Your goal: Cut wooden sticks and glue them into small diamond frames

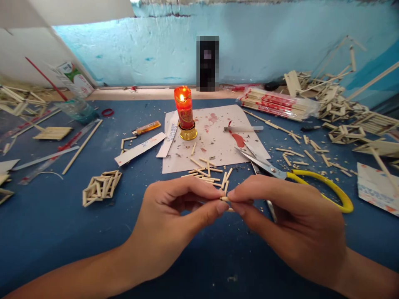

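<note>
You are pinching a short wooden stick [225,199] between both closed hands, left hand [174,220] and right hand [289,224]; aligning its ends needs steady fingertips.

Red candle [184,109], yellow-handled scissors [299,176], pale sticks [207,171], blue table [62,232].

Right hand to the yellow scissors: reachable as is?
Probably yes. The scissors lie on the table just beyond the right hand, with nothing between. But both hands pinch a small stick with the left hand, so the right must let go first.
</note>
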Tool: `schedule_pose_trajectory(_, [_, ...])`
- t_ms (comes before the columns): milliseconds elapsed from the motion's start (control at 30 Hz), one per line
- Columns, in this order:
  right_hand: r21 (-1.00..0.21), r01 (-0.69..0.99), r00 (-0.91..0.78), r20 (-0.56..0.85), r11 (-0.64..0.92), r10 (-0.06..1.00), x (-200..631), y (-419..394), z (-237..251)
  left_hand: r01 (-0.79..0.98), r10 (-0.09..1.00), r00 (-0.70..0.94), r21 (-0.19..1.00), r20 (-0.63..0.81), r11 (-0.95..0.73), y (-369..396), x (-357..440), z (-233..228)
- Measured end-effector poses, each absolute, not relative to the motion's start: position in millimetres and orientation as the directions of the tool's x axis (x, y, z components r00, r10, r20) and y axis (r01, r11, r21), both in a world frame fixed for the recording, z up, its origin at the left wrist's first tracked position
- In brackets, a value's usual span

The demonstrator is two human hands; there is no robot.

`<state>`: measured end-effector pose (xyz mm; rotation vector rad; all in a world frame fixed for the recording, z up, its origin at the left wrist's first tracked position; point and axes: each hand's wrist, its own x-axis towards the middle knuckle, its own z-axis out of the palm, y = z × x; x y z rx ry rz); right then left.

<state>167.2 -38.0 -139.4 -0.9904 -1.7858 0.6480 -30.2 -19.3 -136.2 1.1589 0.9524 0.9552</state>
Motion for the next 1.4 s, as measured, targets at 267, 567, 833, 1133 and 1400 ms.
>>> schedule_pose_trajectory(267, [-0.751, 0.388, -0.210, 0.492, 0.534, 0.845, 167, -39, -137, -0.082, 0.953, 0.297, 0.992, -0.063, 0.091, -21, -30, -139])
schedule_pose_trajectory(567, [-0.749, 0.406, -0.209, 0.481, 0.523, 0.851, 166, -42, -136, -0.042, 0.959, 0.281, 0.998, -0.031, 0.045, -21, -30, -141])
schedule_pose_trajectory(833, [-0.830, 0.335, -0.195, 0.401, 0.445, 0.895, 173, -43, -144, -0.105, 0.956, 0.293, 0.992, -0.031, 0.064, -18, -31, -134])
schedule_pose_trajectory(1133, [-0.807, 0.400, -0.122, 0.422, 0.434, 0.898, 178, -43, -145, -0.176, 0.966, 0.241, 0.974, -0.096, 0.141, -17, -31, -134])
schedule_pose_trajectory(1400, [-0.788, 0.433, -0.110, 0.436, 0.438, 0.893, 174, -40, -140, -0.142, 0.975, 0.203, 0.982, -0.092, 0.122, -17, -31, -133])
